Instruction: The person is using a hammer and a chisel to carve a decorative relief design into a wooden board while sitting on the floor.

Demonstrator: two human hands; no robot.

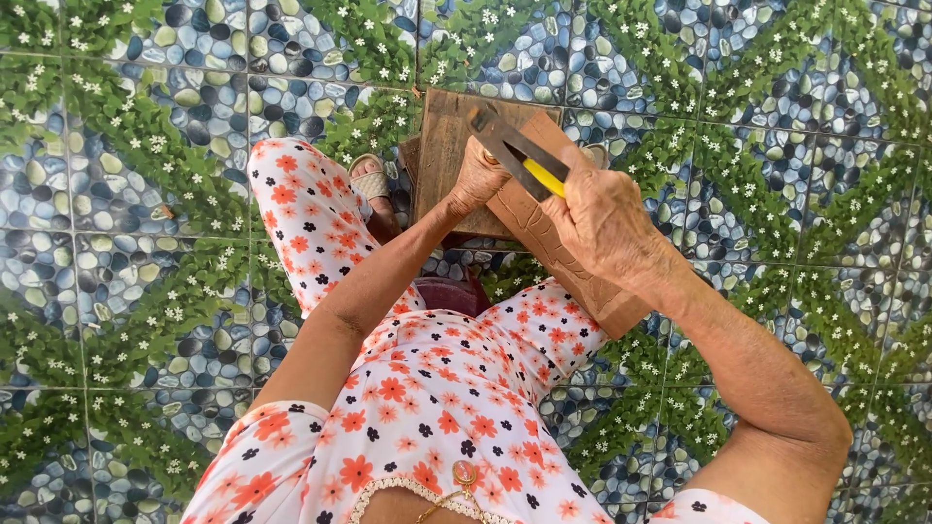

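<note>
My right hand (604, 221) grips a chisel (519, 155) with a yellow handle and a dark metal blade pointing up and left. My left hand (476, 178) rests on a carved brown wooden plank (544, 243) that leans across my lap, fingers curled against its upper end beside the blade. A second, darker wooden board (447, 136) lies flat under the plank, on the floor in front of me.
I sit in white clothing with orange flowers (437, 388). My sandalled foot (369, 180) is left of the boards. The floor (155, 194) is tiled with a pattern of pebbles and green leaves all around.
</note>
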